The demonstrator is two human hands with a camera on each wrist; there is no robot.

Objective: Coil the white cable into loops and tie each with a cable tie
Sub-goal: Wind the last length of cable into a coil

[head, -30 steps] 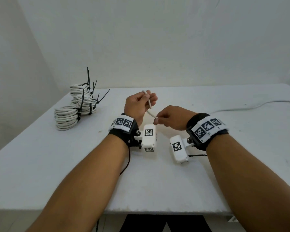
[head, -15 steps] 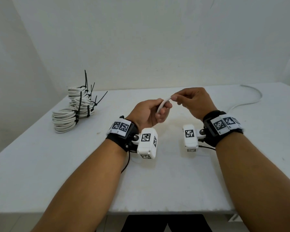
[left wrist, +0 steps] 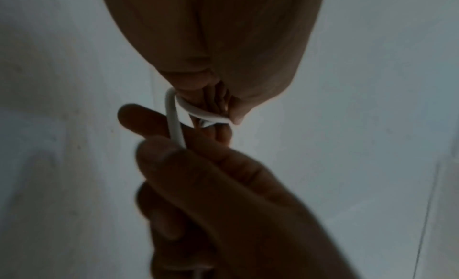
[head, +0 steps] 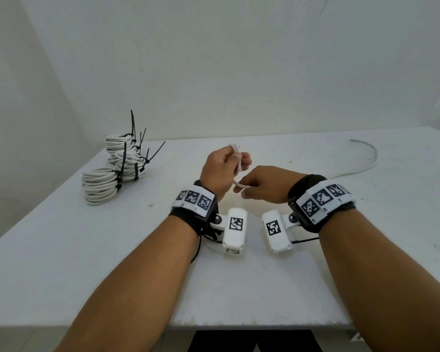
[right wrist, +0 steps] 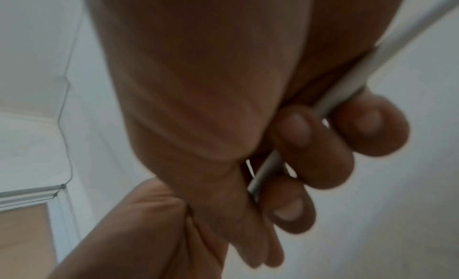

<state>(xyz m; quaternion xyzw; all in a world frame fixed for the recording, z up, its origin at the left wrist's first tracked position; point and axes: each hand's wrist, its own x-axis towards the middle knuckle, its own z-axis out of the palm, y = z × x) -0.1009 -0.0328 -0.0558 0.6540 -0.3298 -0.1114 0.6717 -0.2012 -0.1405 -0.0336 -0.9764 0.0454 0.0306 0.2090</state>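
Observation:
My left hand (head: 228, 165) is held above the middle of the table and grips a small loop of the white cable (head: 237, 162), whose top sticks out above the fingers. My right hand (head: 249, 186) is just to its right and lower, and its curled fingers hold the same cable (right wrist: 345, 91). In the left wrist view the cable (left wrist: 175, 124) bends in a narrow loop between thumb and fingers. The free length of cable (head: 366, 161) trails behind my right wrist and curves across the table's far right.
Several finished white coils (head: 117, 168) tied with black cable ties are stacked at the table's far left. The white table (head: 87, 262) meets a white wall at the back. The table's front edge lies under my forearms.
My right hand went up and right with the cable, then came back down beside the left hand. My left hand rose again with the loop. The cable's tail on the table slid closer.

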